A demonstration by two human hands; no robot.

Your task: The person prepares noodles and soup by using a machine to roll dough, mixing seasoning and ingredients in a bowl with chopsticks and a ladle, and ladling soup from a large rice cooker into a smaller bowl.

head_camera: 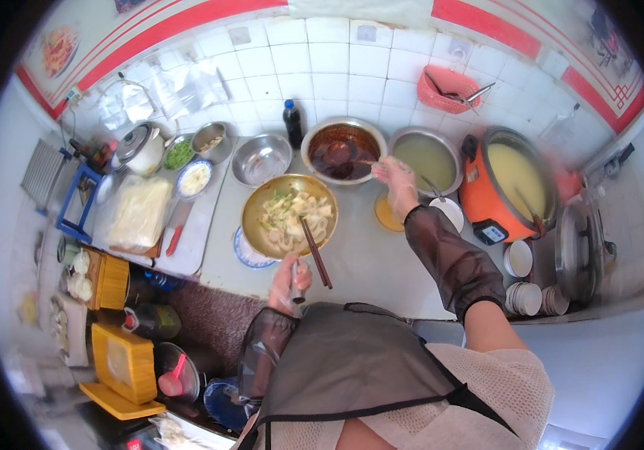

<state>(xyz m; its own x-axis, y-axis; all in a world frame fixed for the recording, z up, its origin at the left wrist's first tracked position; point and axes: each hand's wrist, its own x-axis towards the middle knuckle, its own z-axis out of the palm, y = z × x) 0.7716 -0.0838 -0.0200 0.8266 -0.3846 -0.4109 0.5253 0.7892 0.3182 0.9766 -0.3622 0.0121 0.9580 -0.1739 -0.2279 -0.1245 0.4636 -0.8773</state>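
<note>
My left hand [285, 284], in a clear plastic glove, grips the handle of a golden metal pan [250, 222]. Wide pale noodles [282, 239] with chopped greens lie in the pan, and brown chopsticks [317, 256] lean over its near rim. The pan overlaps a blue-rimmed plate [247, 256]. My gloved right hand [398, 183] holds a ladle [362, 162] by its handle. The ladle's bowl appears to be within the dark red sauce [327, 163] of a steel basin [308, 130]. Below that hand stands a container of yellow liquid [385, 216].
An orange cooker [476, 188] with pale yellow liquid and a basin of greenish liquid [423, 160] stand right. Behind are an empty steel bowl [260, 160] and a dark bottle [292, 126]. A red-handled knife [175, 233] lies left, beside bagged pale sheets [139, 214]. White bowls [524, 298] are stacked right.
</note>
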